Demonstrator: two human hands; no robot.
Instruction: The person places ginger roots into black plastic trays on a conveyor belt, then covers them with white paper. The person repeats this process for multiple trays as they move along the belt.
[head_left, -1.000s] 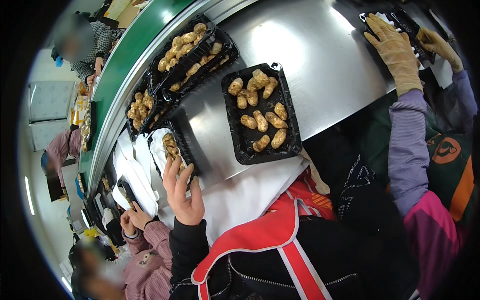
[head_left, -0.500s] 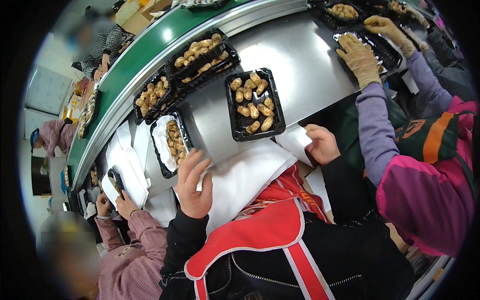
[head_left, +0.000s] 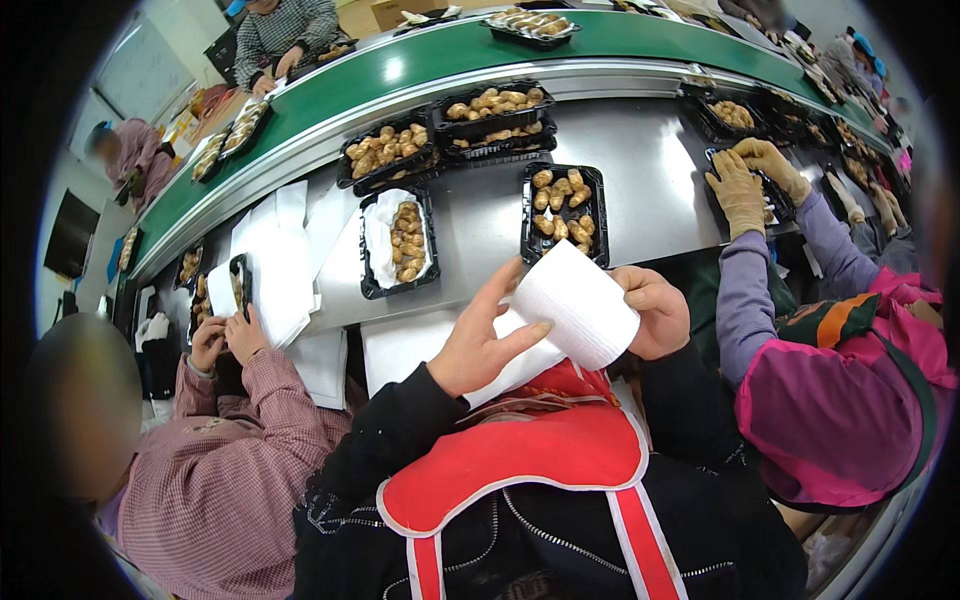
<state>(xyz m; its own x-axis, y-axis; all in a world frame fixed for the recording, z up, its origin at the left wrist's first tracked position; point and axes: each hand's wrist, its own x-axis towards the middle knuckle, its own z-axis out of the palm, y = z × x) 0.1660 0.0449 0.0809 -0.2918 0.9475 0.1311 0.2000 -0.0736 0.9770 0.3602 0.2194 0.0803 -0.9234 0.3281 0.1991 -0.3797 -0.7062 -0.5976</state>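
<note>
Right at the near edge of the metal surface (head_left: 650,165), there's a curved, textured white sheet (head_left: 578,305) up between the person's two hands. The right hand (head_left: 657,312) is pinching its right edge between thumb and fingers. The left hand (head_left: 478,338) is spread, thumb and forefinger wide apart, with the thumb up against the sheet's left side; can't really tell whether the fingers behind touch it too.

From this angle the sheet covers the near end of a black tray (head_left: 601,215) with brown lumpy produce (head_left: 562,187) in it. Off to the left is a lined tray (head_left: 372,291), with white lining on one side and more brown pieces on the other. Further back are some filled trays (head_left: 492,103), a couple of them stacked, next to a green belt (head_left: 420,62). Loose white sheets (head_left: 275,265) lie to the left, and a co-worker's gloved hands (head_left: 742,192) are at another tray on the right.
</note>
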